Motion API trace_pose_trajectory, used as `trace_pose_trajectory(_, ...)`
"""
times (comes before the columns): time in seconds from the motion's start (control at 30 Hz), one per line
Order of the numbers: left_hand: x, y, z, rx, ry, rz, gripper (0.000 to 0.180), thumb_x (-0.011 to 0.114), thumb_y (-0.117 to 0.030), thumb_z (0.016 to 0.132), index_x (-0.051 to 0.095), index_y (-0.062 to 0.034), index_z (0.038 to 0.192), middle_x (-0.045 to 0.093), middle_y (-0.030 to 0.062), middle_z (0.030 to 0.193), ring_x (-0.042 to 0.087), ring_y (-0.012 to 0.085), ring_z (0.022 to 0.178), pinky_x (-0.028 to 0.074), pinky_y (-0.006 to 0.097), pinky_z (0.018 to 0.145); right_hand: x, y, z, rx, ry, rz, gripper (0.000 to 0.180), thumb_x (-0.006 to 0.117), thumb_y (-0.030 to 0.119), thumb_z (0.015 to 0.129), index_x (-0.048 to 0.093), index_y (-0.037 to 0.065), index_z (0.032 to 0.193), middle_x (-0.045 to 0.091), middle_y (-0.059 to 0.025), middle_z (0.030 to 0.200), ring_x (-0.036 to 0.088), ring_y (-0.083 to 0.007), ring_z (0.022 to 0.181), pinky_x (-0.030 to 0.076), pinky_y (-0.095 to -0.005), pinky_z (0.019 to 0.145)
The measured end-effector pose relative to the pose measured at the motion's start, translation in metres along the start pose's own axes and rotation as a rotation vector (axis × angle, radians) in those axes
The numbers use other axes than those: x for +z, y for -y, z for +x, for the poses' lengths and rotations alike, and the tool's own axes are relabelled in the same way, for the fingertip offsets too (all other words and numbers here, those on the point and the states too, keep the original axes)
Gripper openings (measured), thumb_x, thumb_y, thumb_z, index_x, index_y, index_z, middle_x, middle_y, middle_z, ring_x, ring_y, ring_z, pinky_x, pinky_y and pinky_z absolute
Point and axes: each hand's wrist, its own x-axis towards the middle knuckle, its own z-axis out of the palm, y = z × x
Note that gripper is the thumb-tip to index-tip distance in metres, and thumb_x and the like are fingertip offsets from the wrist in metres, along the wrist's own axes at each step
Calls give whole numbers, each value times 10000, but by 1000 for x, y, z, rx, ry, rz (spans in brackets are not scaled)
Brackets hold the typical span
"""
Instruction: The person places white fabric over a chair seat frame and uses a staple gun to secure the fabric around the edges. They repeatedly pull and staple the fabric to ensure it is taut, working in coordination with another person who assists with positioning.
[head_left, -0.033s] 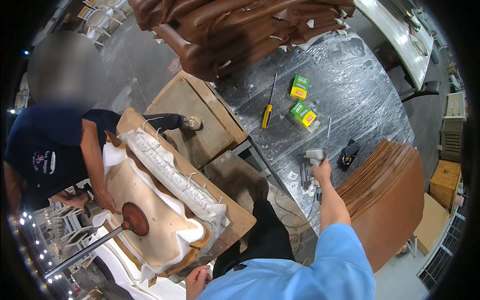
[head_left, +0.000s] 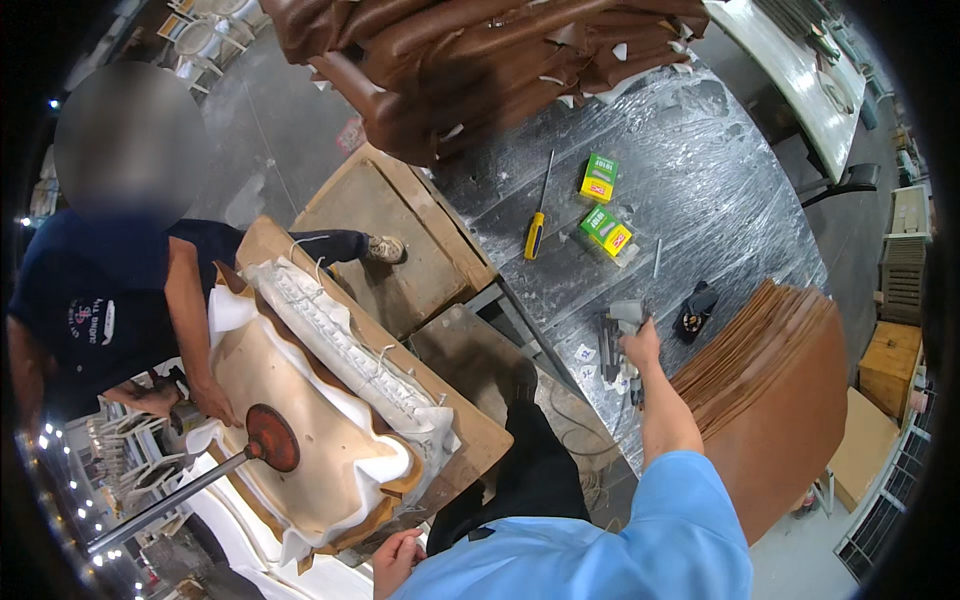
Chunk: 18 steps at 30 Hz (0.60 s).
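While your right hand (head_left: 642, 345) is wrapped around the grip of a grey gun-shaped tool (head_left: 627, 311), your arm reaches out over the tabletop (head_left: 720, 170). The tool is near the tabletop's left edge, but I cannot tell if it touches the top. Your left hand (head_left: 398, 560) is down by your waist with its fingers bent, and I cannot tell if it is clenched.

Small white paper bits (head_left: 586, 353) lie just left of the tool. To its right sits a little black thing (head_left: 695, 312), and past that is a big stack of brown sheets (head_left: 775, 420). Farther up you have a thin rod (head_left: 657, 258), two green and yellow boxes (head_left: 606, 232) and a yellow-handled screwdriver (head_left: 535, 235). A big brown leather pile (head_left: 480, 70) covers the far end.

Off to your left, a co-worker (head_left: 95, 290) has one hand at the edge of a cream padded piece (head_left: 300, 370), near a round red disc (head_left: 272, 438) on a metal pole.
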Motion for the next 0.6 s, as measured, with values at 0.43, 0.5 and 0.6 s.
trace_pose_trajectory(0.43, 85, -83, 72, 404, 711, -319, 527, 494, -421, 1204, 634, -5, 1497, 750, 98, 1225, 686, 178, 1135, 547, 353, 1019, -110, 140, -255, -107, 685, 955, 631, 805, 631, 973, 595, 80, 1196, 670, -67, 856, 671, -200, 645, 594, -381, 585)
trace_pose_trajectory(0.5, 84, -83, 59, 383, 942, -559, 576, 502, -478, 1193, 640, -6, 1491, 738, 98, 1256, 678, 190, 1185, 533, 364, 1064, -109, 160, -296, -233, 792, 974, 699, 793, 680, 954, 601, 66, 1227, 666, -74, 834, 687, -199, 633, 594, -369, 563)
trace_pose_trajectory(0.6, 63, -66, 15, 544, 809, -524, 629, 523, -543, 1165, 658, -11, 1473, 738, 96, 1221, 679, 197, 1197, 520, 369, 1096, -90, 166, -347, -373, 865, 1068, 757, 760, 718, 950, 613, 41, 1254, 677, -85, 829, 699, -215, 606, 596, -382, 519)
